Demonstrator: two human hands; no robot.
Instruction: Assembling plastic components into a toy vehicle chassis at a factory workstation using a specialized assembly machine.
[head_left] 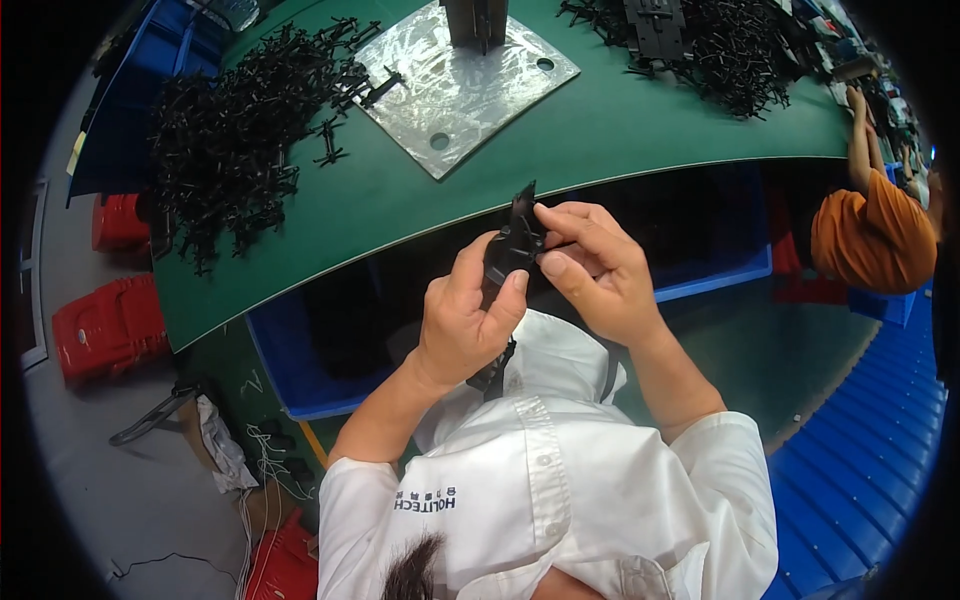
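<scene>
In front of my body, just off the table's near edge, I hold a small black plastic part [512,245] with a pointed upper end. My left hand [462,318] is closed round its lower left side, thumb and index finger gripping it. The thumb and fingertips of my right hand [605,275] pinch its right edge. Fingers cover some of the part, so its full shape is hidden. Below my left wrist another black ridged piece [492,372] shows against the white shirt; whether the left hand also holds it is unclear.
A big heap of black plastic parts [225,140] lies left on the green table [400,220]. A metal plate [470,95] with an upright post is at the middle, another heap [735,55] at far right. Blue bins [715,280] sit underneath. A person in orange [870,235] works at right.
</scene>
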